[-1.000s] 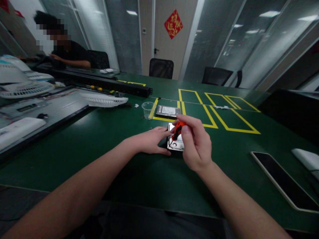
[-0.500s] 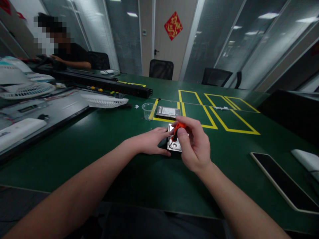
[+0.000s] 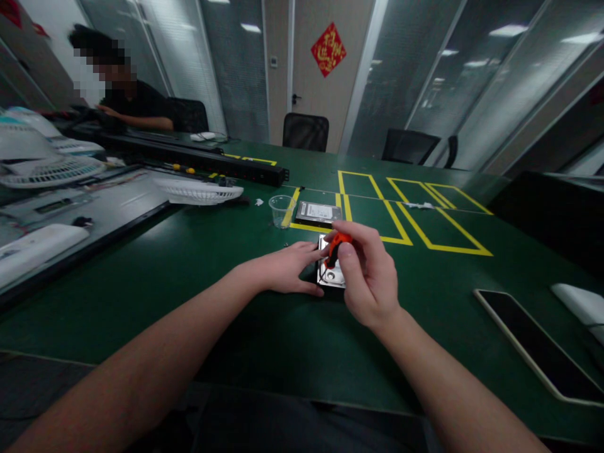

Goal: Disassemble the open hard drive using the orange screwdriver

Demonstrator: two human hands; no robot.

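Note:
A silver hard drive (image 3: 334, 277) lies on the green table between my hands. My left hand (image 3: 295, 267) is at its left side, thumb along the near edge and fingers over the far left part, steadying it. In my right hand (image 3: 370, 270) is an orange and black screwdriver (image 3: 334, 249), gripped by thumb and fingers, its shaft slanting down to the drive's left edge. The exact spot under the tip is too small to make out. Just beyond, a second hard drive (image 3: 318, 212) with a white label lies inside a yellow tape outline.
A clear plastic cup (image 3: 282, 211) stands left of the second drive. Fan parts (image 3: 198, 190) and a long black bar (image 3: 189, 154) lie at the left. A phone (image 3: 538, 343) and a white object (image 3: 578, 302) are on the right. Another person (image 3: 136, 104) sits at the far left.

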